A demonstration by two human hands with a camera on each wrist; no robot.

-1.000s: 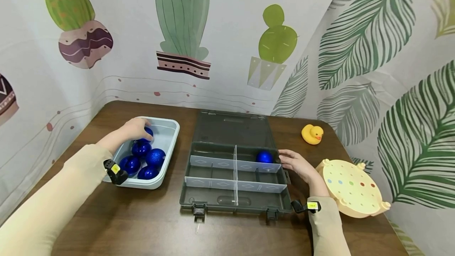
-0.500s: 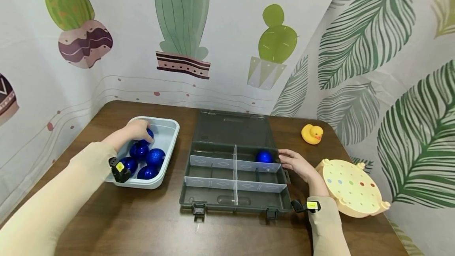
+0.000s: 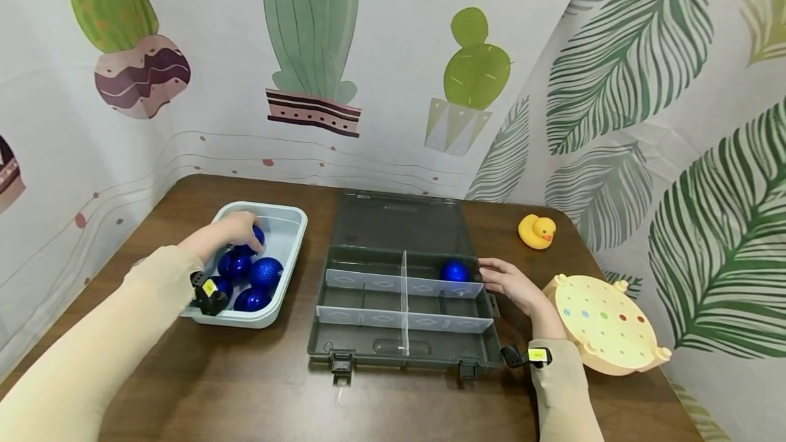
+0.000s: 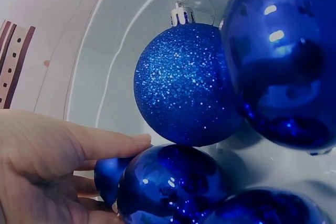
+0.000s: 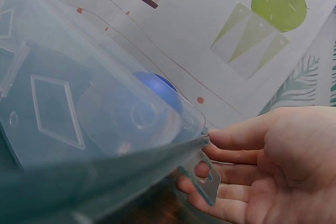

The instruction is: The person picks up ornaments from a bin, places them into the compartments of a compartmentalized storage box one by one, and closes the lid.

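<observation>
My left hand point(image 3: 236, 229) reaches into a pale blue tray point(image 3: 299, 241) and holds a blue Christmas bauble point(image 4: 107, 177) at its back, partly hidden by the fingers. Several more blue baubles, glossy and glittery, lie around it, including a glittery bauble point(image 4: 184, 82) with a silver cap. A dark see-through organizer box point(image 3: 402, 220) lies with its lid back, split by pale dividers. One blue bauble point(image 3: 454, 271) sits in its back right compartment. Against the box's right side, my right hand point(image 3: 512, 283) touches the wall with its fingertips, beside a side latch point(image 5: 210, 184).
A yellow rubber duck point(image 3: 537, 232) stands at the back right of the brown table point(image 3: 258, 387). Below it, near the right forearm, is a pale yellow round object point(image 3: 608, 326) with small knobs and coloured dots. Two front latches point(image 3: 342, 364) hang off the box.
My left wrist has shifted a little to the right, with the fingers staying around the back bauble. Neighbouring baubles have moved slightly in the tray. The right hand stays at the box.
</observation>
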